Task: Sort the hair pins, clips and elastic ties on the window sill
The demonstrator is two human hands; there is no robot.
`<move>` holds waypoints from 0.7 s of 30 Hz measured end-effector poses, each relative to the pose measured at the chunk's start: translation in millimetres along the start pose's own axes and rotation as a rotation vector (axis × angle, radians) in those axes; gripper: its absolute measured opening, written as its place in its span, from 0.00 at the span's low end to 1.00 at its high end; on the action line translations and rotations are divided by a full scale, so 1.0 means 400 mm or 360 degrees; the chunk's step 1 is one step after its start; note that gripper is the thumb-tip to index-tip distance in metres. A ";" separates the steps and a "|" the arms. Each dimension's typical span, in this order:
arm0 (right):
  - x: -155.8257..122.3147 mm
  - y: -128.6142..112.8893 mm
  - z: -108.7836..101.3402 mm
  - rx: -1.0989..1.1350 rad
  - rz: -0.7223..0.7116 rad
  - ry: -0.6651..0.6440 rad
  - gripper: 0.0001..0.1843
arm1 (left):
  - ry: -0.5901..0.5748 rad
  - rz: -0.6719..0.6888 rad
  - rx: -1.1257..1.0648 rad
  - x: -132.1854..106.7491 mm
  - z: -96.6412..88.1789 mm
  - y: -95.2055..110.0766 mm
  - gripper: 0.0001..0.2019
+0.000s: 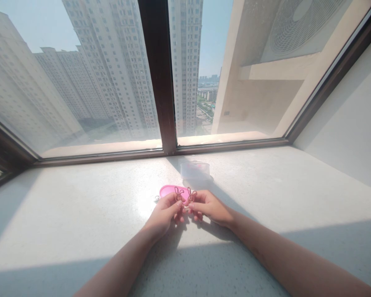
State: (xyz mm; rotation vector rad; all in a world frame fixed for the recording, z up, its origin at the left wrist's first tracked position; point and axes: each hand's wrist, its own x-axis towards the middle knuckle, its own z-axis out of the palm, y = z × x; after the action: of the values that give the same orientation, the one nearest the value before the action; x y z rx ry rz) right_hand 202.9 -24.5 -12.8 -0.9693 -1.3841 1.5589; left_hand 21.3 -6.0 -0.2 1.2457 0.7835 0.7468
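Note:
My left hand (165,211) and my right hand (207,206) meet over a white stone windowsill (80,214). Each hand pinches a small reddish wire loop piece; the left one (177,194) and the right one (191,194) stand side by side between the fingertips. Just behind them lies a flat pink oval lid or tray (170,191) on the sill. A small clear plastic box (194,169) sits a little farther back, near the window frame. A small metallic bit (157,198) lies left of my left hand.
A dark window frame (160,82) with a centre post runs along the back of the sill. A white wall (352,123) closes the right side. High-rise buildings and an outdoor air-conditioner unit show through the glass. Sunlight falls across the sill's middle.

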 end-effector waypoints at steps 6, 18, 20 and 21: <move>0.001 0.000 -0.001 0.0004 -0.0009 -0.0003 0.10 | -0.0016 0.0007 0.0008 0.000 -0.001 -0.002 0.08; 0.001 0.002 -0.001 -0.0005 -0.0006 -0.0009 0.10 | -0.0023 0.0014 0.0027 0.002 -0.004 -0.007 0.08; 0.001 0.002 -0.002 -0.0010 -0.0006 -0.0010 0.10 | -0.0023 0.0014 0.0024 0.003 -0.005 -0.008 0.08; 0.001 0.003 -0.002 -0.0011 -0.0008 -0.0008 0.10 | -0.0023 0.0012 0.0022 0.004 -0.005 -0.008 0.08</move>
State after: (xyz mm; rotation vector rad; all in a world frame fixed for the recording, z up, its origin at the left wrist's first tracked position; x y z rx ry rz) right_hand 203.4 -24.0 -14.0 -0.9659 -1.3951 1.5552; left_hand 20.7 -4.1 -3.9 1.2655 0.7739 0.7387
